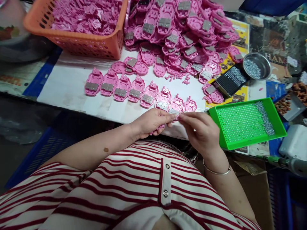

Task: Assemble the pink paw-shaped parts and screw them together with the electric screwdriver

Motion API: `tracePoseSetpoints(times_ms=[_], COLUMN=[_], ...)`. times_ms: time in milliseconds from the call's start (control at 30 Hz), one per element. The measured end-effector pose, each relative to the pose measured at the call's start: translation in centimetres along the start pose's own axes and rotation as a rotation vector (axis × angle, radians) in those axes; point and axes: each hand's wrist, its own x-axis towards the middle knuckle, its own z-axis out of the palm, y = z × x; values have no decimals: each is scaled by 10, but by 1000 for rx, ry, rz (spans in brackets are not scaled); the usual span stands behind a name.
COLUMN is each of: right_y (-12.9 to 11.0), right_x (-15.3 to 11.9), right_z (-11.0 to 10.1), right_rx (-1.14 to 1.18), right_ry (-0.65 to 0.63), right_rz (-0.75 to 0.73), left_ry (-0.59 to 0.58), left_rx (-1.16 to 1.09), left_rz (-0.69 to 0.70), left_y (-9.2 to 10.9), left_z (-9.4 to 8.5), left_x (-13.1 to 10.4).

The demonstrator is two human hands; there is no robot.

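Note:
My left hand is closed around some small pink plastic parts, which show below its fingers. Its thumb and forefinger meet the fingertips of my right hand at a small pink plastic piece, mostly hidden by the fingers. The right hand pinches that piece. Just beyond both hands runs a row of pink plastic housings with grey rectangular plates. Several of them carry small pink pieces at their far ends. The housing nearest the fingers is partly covered by my left hand.
An orange basket of small pink parts stands at the back left. Beside it rises a heap of pink housings. To the right are a green tray of screws, a black screw holder and a metal bowl.

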Motion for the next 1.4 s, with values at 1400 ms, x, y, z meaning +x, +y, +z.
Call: tracePoseSetpoints(times_ms=[1400], right_y=[38], right_x=[28], right_z=[37], right_rx=[-455], right_ry=[-397], right_rz=[97], left_ry=[57], left_rx=[1589], left_rz=[399], left_y=[13], left_z=[12], left_x=[9])
